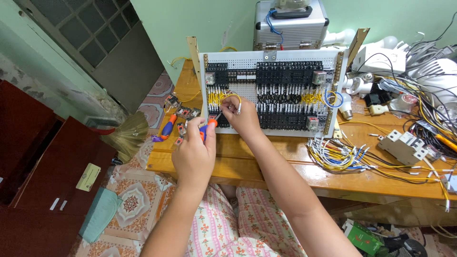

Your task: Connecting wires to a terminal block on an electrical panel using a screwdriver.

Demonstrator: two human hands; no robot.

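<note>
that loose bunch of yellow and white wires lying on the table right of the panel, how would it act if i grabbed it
The wire bundle would likely flop and splay, since its thin strands lie loose and fanned out. It looks light for its bulk. Its strands cross other cables on the wooden table, so it may snag and drag them.

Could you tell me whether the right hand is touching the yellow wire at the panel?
Touching: the head view shows the right hand pinching the yellow wire.

- Metal case (291,24), behind the panel
- Grey circuit breaker (403,146), right on the tabletop (247,159)
- Loose wire bundle (335,154)
- Straw broom (126,135), on the floor
- Green box (364,236)
</note>
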